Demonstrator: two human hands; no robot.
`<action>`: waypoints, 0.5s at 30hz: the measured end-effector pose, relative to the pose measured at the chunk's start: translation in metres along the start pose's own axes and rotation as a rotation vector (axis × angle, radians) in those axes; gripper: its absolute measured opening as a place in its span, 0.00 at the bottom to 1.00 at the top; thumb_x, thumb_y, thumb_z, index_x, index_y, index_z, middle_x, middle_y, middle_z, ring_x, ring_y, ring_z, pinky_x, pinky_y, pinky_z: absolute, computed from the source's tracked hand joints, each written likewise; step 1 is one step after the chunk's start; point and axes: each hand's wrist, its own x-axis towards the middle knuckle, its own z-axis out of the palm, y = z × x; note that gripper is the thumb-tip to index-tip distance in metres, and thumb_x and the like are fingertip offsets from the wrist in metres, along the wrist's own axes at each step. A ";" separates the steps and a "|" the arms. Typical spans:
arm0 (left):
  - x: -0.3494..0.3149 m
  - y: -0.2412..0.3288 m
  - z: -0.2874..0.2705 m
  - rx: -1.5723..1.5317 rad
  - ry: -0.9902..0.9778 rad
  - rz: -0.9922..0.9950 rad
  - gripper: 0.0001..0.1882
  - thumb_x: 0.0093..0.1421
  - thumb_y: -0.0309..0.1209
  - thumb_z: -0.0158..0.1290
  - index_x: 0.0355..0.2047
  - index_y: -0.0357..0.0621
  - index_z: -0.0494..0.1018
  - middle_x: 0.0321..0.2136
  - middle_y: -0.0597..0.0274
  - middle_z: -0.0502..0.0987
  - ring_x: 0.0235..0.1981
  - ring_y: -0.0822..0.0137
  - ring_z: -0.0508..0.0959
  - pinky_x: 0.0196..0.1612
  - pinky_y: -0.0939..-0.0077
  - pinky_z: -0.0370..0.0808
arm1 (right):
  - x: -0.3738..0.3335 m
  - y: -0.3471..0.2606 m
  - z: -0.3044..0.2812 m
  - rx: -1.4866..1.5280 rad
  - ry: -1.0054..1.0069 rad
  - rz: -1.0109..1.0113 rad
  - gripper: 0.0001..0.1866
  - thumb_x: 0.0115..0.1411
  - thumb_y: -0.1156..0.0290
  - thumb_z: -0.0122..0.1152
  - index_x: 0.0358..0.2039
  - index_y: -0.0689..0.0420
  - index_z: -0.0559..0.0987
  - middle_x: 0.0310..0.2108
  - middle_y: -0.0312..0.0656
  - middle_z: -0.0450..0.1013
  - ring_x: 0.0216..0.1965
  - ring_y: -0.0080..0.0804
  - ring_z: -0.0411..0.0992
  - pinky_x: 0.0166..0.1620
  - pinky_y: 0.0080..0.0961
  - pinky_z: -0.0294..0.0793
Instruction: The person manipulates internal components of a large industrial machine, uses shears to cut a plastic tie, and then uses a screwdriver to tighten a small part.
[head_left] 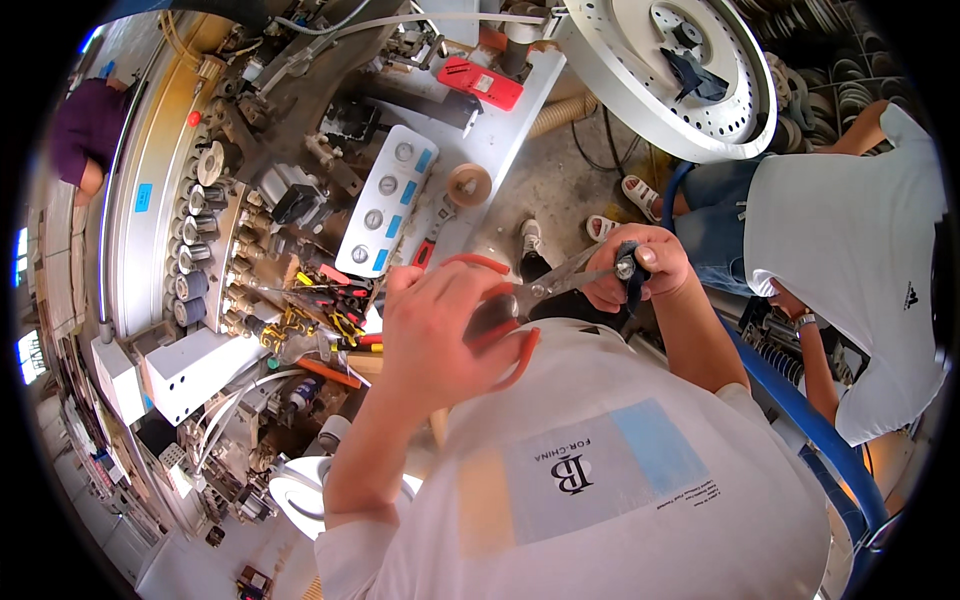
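The left grip (440, 325) is wrapped around a red-handled tool (541, 290) whose long axis runs rightward, slightly away, toward a dark piece (634, 288) pinched in the right grip (652, 268), nearer its tip.

The white bench (522, 118) carries a red box (480, 83) far, a round tan object (468, 186) nearer, and a red-handled tool (429, 243) nearest.

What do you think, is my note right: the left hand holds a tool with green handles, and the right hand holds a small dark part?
Not quite: the handles are orange-red, not green, as the head view shows. The left hand does hold the tool, and the right hand a small dark part.
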 end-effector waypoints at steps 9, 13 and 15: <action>0.001 -0.003 0.004 -0.062 0.002 -0.011 0.24 0.42 0.39 0.72 0.38 0.47 0.76 0.28 0.72 0.74 0.25 0.70 0.70 0.40 0.70 0.62 | 0.001 0.000 -0.004 0.026 -0.008 0.036 0.24 0.66 0.56 0.57 0.37 0.72 0.76 0.21 0.50 0.67 0.21 0.35 0.64 0.25 0.34 0.65; 0.002 -0.008 0.009 -0.237 -0.075 -0.102 0.24 0.41 0.36 0.72 0.39 0.46 0.76 0.28 0.71 0.74 0.25 0.71 0.68 0.38 0.73 0.64 | 0.009 0.012 -0.002 0.135 -0.059 -0.031 0.25 0.67 0.56 0.56 0.37 0.73 0.76 0.22 0.52 0.68 0.21 0.39 0.65 0.25 0.36 0.66; -0.002 -0.017 0.015 -0.297 -0.106 -0.123 0.25 0.40 0.34 0.72 0.39 0.46 0.76 0.28 0.71 0.73 0.26 0.71 0.66 0.36 0.74 0.64 | 0.009 0.015 0.001 0.145 -0.046 -0.032 0.26 0.67 0.55 0.55 0.37 0.73 0.76 0.23 0.53 0.68 0.21 0.40 0.65 0.25 0.36 0.66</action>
